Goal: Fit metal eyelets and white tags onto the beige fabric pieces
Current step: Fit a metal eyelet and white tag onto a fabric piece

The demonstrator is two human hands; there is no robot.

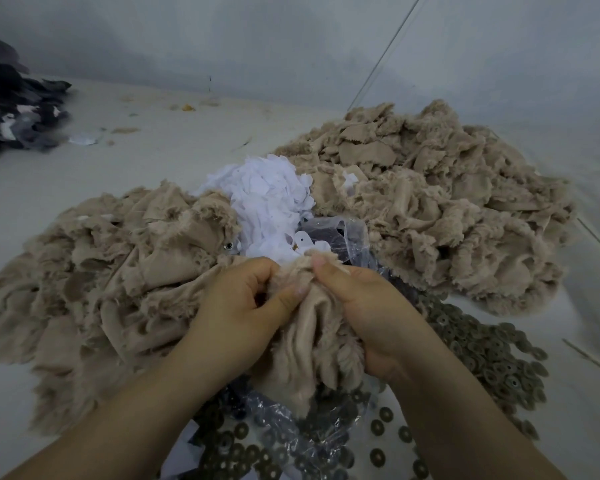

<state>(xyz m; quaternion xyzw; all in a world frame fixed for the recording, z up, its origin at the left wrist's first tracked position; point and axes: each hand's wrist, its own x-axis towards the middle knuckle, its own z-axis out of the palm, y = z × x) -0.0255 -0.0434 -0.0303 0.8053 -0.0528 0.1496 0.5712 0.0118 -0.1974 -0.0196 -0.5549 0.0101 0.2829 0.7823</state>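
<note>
1. Scattered round dull-metal eyelet washers (492, 362): spread over the pale work surface (153, 161) nearest the viewer and to the right, some lying under crumpled clear plastic film (291, 424).

2. Frayed beige fabric piece in hand (312, 327): bunched upright between both hands, just above the washers. Left hand (243, 299): fingers curled, thumb pressed against the cloth, gripping its left side. Right hand (368, 306): fingers closed round the right side, thumb tip at the top edge, pinching it. Whether an eyelet is between the fingers cannot be told.

3. Clear plastic bag with dark contents (340, 233): directly beyond the hands, touching the held piece.

4. Heap of small white paper tags (267, 202): beyond the bag, between the two beige piles; one punched tag lies at its near edge.

5. Left pile of frayed beige fabric pieces (101, 271): beside the left hand; one piece shows a fitted shiny metal eyelet (228, 245) at its right edge.

6. Right pile of frayed beige fabric pieces (430, 202): larger, farther back on the right.

7. Stack of dark grey and black fabric (14, 109): far left corner, well apart from the rest.

8. Grey wall (291, 39): behind the surface, crossed by a thin slanting line.
</note>
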